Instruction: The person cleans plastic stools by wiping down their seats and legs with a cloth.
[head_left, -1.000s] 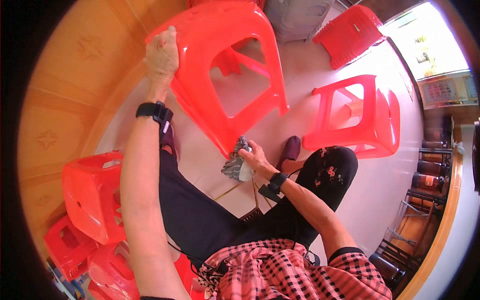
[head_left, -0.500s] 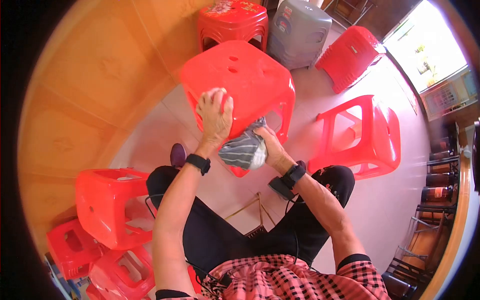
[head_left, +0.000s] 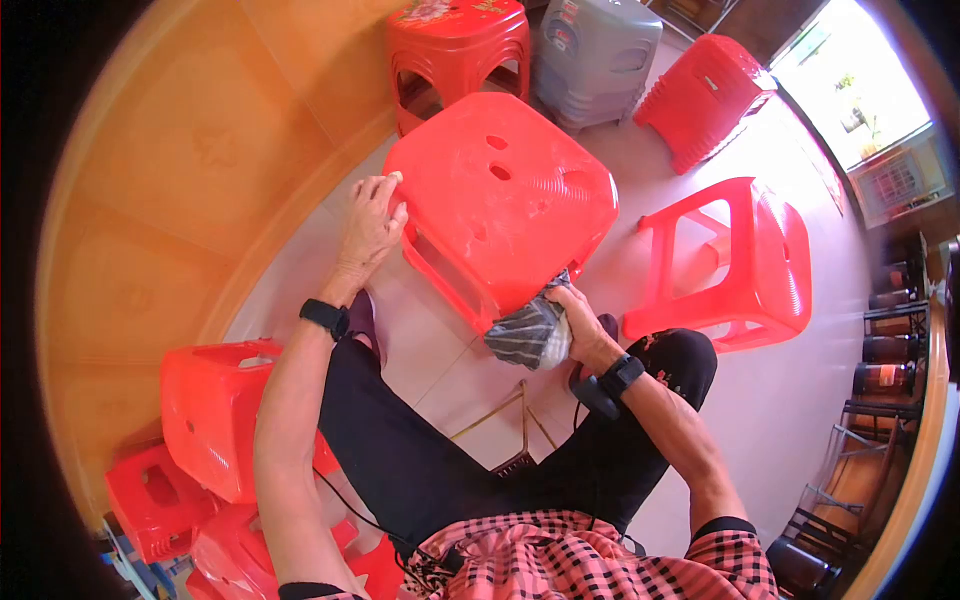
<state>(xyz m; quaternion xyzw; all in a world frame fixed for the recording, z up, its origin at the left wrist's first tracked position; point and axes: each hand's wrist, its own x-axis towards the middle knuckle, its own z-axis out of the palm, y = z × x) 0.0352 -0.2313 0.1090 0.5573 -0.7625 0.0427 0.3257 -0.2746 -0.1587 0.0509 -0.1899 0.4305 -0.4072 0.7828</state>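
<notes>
A red plastic stool [head_left: 500, 200] stands in front of me, its seat facing up toward the camera. At the seat's left edge, my left hand [head_left: 372, 228] is curled with its fingertips on the rim. My right hand [head_left: 577, 322] is closed round a grey striped cloth [head_left: 530, 332], which lies against the stool's near right corner. Part of the cloth is hidden behind the fingers and under the stool's edge.
Right of me, a red stool [head_left: 765, 265] lies on its side. Several red stools [head_left: 215, 420] crowd the lower left. At the back are a patterned red stool [head_left: 460, 50], stacked grey stools [head_left: 597, 65] and stacked red stools [head_left: 705, 100]. An orange wall [head_left: 200, 170] runs along the left.
The stool has turned and shifted a little to the right. My left hand has moved left to the rim, and my right hand with the cloth has moved right and slightly nearer me.
</notes>
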